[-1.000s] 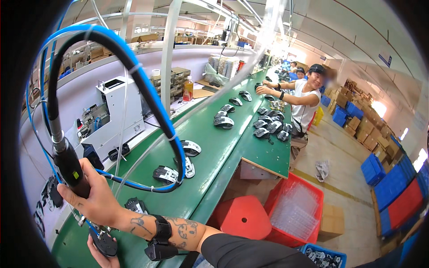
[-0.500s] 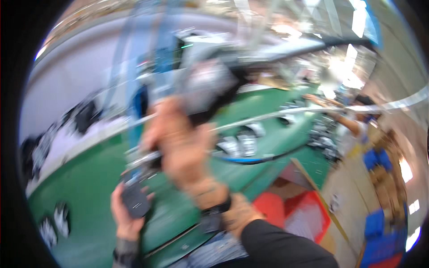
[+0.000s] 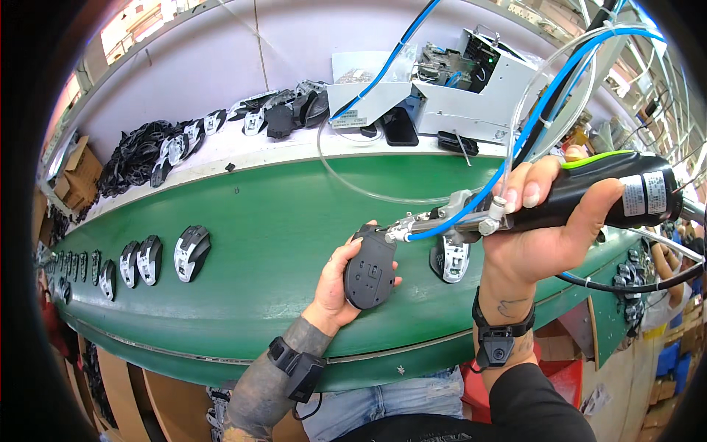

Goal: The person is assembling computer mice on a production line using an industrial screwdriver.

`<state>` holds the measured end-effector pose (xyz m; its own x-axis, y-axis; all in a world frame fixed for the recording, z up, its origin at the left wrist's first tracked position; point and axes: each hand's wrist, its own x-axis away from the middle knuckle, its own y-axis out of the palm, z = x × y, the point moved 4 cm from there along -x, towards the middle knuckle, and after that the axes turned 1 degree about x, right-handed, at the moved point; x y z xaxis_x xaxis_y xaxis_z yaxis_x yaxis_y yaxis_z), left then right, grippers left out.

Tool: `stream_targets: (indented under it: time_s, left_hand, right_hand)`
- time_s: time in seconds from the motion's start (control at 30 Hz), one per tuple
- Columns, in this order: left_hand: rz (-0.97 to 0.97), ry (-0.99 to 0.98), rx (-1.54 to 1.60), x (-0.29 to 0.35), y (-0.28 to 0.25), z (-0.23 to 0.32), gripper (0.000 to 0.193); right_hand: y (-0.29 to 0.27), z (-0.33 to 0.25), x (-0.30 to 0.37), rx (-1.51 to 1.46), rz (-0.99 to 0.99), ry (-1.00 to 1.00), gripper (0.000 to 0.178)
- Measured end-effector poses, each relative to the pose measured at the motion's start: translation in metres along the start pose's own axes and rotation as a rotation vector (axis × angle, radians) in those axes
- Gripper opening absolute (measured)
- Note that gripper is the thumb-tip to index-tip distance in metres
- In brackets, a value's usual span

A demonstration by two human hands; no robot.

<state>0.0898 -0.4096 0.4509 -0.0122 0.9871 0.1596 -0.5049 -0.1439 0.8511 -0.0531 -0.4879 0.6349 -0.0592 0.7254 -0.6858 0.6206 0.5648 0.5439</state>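
Note:
My left hand (image 3: 333, 293) grips a black computer mouse (image 3: 370, 274) from its left side, fingertips showing past its right edge. The mouse's underside, with several small holes, faces up. My right hand (image 3: 541, 247) is wrapped round a black power screwdriver (image 3: 637, 173) with a lime-green strip on top, held nearly level. Its metal nose (image 3: 412, 227) points left, and the tip meets the top end of the mouse; whether it sits in a screw hole is too small to tell. A half-assembled mouse (image 3: 451, 259) rests on the green belt behind the screwdriver's nose.
Several partly built mice (image 3: 193, 254) stand along the green belt (image 3: 280, 221) to the left. A blue hose (image 3: 515, 158) loops down to the screwdriver. On the white ledge sit a white machine (image 3: 471, 110), a phone (image 3: 400, 127) and a heap of black parts (image 3: 136, 155). A red bin (image 3: 563, 376) is low right.
The view has turned and steadied from a blur. My right hand has moved right with the screwdriver, whose tip now meets the mouse. My left hand with the mouse appears farther right and higher.

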Motion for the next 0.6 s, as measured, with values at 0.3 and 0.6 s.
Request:
stream_targets:
  time_s: [0.3, 0.6]
  left_hand:
    - [0.122, -0.004, -0.09, 0.003, 0.018, 0.003, 0.044]
    - [0.325, 0.24, -0.028, -0.019, -0.01, 0.015, 0.032]
  right_hand:
    - [-0.021, 0.037, 0.015, -0.442, -0.21, 0.079, 0.033]
    - [-0.011, 0.002, -0.005, 0.044, 0.011, 0.05, 0.038]
